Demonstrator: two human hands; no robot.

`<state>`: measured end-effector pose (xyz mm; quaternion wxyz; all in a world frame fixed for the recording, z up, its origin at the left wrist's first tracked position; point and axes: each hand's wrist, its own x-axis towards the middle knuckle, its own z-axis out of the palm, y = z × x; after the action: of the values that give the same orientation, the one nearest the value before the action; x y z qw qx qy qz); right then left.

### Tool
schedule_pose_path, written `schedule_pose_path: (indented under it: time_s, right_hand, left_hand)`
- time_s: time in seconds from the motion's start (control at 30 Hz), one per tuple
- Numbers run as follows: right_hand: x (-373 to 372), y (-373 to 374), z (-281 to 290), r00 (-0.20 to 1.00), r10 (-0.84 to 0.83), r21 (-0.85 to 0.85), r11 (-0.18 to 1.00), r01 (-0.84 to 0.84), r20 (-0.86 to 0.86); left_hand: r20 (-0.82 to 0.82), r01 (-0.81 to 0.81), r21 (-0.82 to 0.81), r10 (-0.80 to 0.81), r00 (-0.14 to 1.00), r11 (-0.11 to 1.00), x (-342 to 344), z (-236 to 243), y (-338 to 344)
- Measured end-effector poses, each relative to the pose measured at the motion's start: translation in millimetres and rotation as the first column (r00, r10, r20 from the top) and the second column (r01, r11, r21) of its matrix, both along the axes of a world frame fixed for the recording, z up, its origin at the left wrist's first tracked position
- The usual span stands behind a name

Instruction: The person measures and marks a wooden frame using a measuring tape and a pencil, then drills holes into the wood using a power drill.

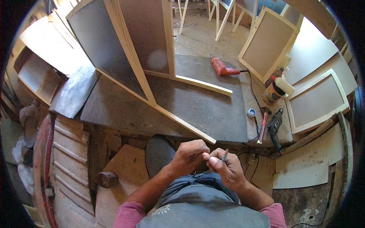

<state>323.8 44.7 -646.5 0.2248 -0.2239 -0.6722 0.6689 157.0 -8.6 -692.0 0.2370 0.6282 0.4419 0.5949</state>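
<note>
My left hand [189,155] and my right hand [228,167] meet in front of my lap, fingertips close together. A thin grey-blue stick, like a pencil [225,155], pokes up between the thumb and fingers of my right hand. The fingers of my left hand are pinched; whatever they hold is hidden. Just beyond my hands lies the end of a pale wooden strip [186,123], part of a frame standing with a dark panel [110,45]. A second framed panel [144,34] stands behind it, with another strip [203,84] reaching right.
A dark board [224,117] covers the bench. At right are a red drill [224,68], a tape measure [251,113], a red-handled tool [263,127], a black drill [274,125], a jar [273,94] and a glue bottle [283,85]. Framed boards [317,100] lean beyond. Cords trail nearby.
</note>
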Motion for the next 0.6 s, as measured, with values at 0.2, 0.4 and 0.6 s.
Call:
schedule_pose_path:
  time_s: [0.2,0.4,0.6]
  right_hand:
    - [2.7,1.8,1.3,0.999,0.023,0.094,0.995,-0.026,0.035]
    - [-0.3,0.6,7.0,0.999,0.036,-0.025,0.999,-0.036,0.004]
    - [-1.6,0.2,11.3,0.999,0.026,0.024,0.999,-0.026,0.022]
  left_hand:
    - [-0.063,0.008,0.104,-0.001,0.998,0.995,-1.3,3.1,2.4]
    - [-0.029,0.061,0.105,-0.058,0.998,0.993,-3.5,4.3,2.5]
    - [-0.061,0.073,0.093,-0.067,0.996,0.993,-4.4,6.7,2.4]
